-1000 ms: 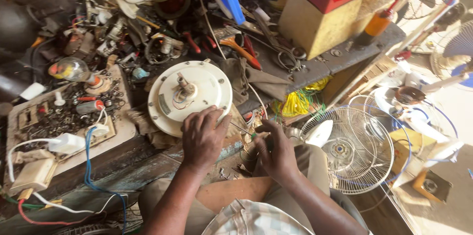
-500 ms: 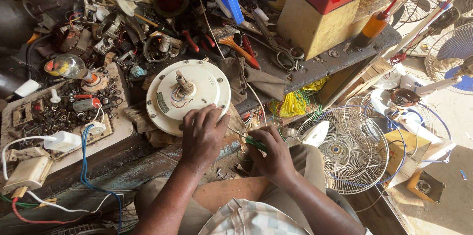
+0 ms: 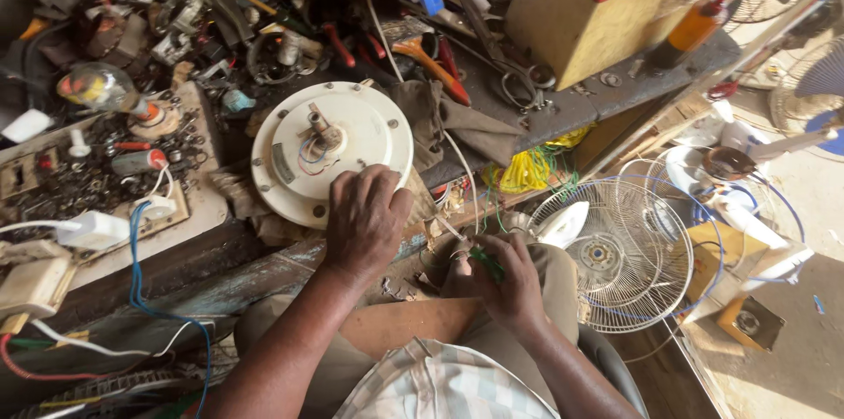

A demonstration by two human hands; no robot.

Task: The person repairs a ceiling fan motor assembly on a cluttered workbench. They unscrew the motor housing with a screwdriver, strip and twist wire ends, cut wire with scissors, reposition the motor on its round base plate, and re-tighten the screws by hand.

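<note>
A round cream ceiling-fan motor housing point(image 3: 352, 133) lies on the cluttered workbench, its shaft and a few coloured wires sticking up at the centre. My left hand point(image 3: 365, 217) rests palm down on its near rim. My right hand point(image 3: 497, 274) is lower right, over my lap, fingers closed around a small green-handled tool point(image 3: 483, 261) amid thin wires. A grey rag point(image 3: 457, 129) lies against the housing's right side.
Tools, pliers, scissors and loose parts crowd the bench behind. A tray of screws point(image 3: 79, 177) and a socket board with a white plug point(image 3: 92, 230) sit at left. A wooden box point(image 3: 580, 19) stands at the back right. Wire fan guards point(image 3: 615, 256) lie on the floor right.
My left hand has stayed on the housing's rim. My right hand has shifted slightly lower and right with the green tool. The view has tilted a little.
</note>
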